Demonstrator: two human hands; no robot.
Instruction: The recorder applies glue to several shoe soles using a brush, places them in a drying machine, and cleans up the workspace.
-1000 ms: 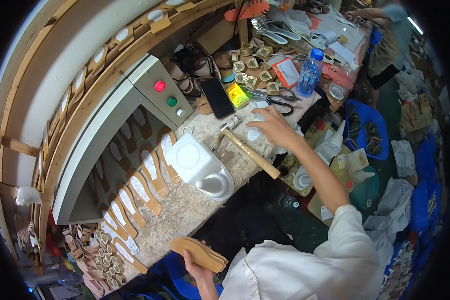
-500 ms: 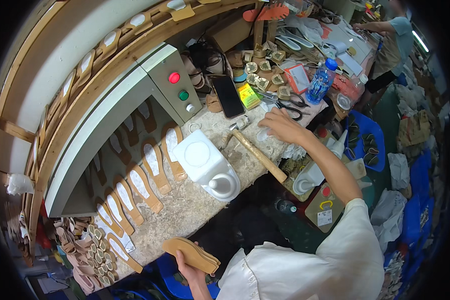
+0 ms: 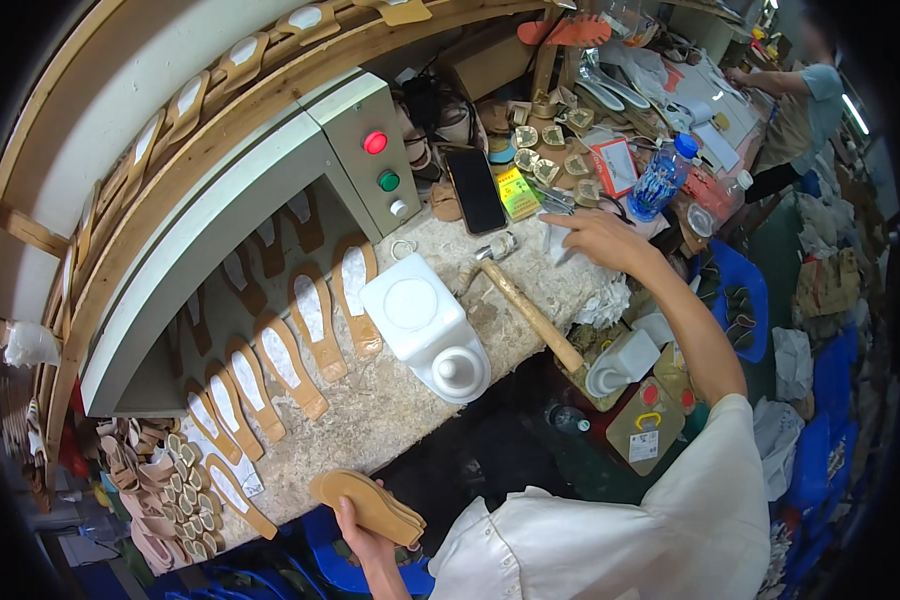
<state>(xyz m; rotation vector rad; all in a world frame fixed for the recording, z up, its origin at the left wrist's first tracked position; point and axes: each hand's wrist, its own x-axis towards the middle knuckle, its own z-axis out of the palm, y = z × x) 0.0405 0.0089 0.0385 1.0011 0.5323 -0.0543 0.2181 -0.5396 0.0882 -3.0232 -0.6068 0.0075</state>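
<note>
My left hand (image 3: 366,540) is closed around a small stack of tan insoles (image 3: 375,505), held low in front of the bench edge. Over the right part of the bench, my right hand (image 3: 610,244) has its index finger reaching leftward. A thin white piece (image 3: 557,238) shows at its fingertips, apparently pinched; its kind is unclear. Scissors (image 3: 620,210), partly covered by the hand, lie just behind it. Left of this hand is a hammer (image 3: 530,310) with a wooden handle. A white plastic container (image 3: 410,300) with a round spout cup stands mid-bench.
Tan insoles with white patches (image 3: 282,358) lie in a row by the arched machine (image 3: 355,150). Near the scissors are a phone (image 3: 477,192), a yellow box (image 3: 517,193) and a blue-capped bottle (image 3: 660,180). Shoe parts (image 3: 185,500) pile at left. Another person (image 3: 795,100) works far right.
My right hand has moved a little away from me, toward the scissors, and the white piece has moved with it. My left hand still holds the insoles. The view has shifted slightly.
</note>
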